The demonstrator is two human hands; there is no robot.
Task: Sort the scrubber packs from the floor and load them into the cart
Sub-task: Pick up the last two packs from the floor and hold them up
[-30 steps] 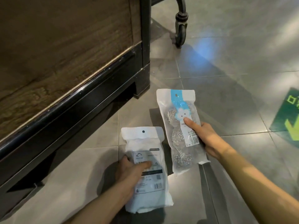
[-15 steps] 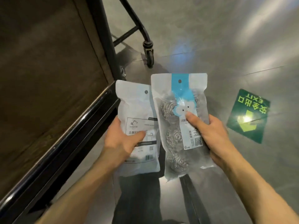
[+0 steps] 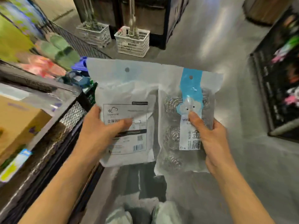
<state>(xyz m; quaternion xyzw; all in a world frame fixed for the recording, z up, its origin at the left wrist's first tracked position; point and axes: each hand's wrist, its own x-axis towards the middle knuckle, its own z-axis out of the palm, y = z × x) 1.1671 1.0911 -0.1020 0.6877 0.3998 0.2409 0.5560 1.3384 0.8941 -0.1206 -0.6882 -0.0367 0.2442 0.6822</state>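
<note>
My left hand [image 3: 103, 131] grips a white scrubber pack [image 3: 124, 97] with a black-and-white label, thumb across its front. My right hand [image 3: 208, 136] grips a clear pack of steel-wool scrubbers [image 3: 171, 138] with a blue header strip, thumb on its label. Both packs are upright, side by side, raised in front of me; the white one overlaps the clear one's left edge. The black mesh cart [image 3: 71, 113] stands to the left, just beside the white pack, holding boxes and coloured goods.
A cardboard box [image 3: 17, 120] and green sponge packs [image 3: 61, 50] lie in the cart. Two white plastic baskets [image 3: 132, 41] stand on the grey floor ahead. A dark shelf [image 3: 278, 81] of goods stands at the right. More pale packs [image 3: 166, 212] show at the bottom edge.
Both hands have lifted the two packs from near the floor up to cart height. The view has swung up from the cart's wooden side to the aisle and the cart's contents.
</note>
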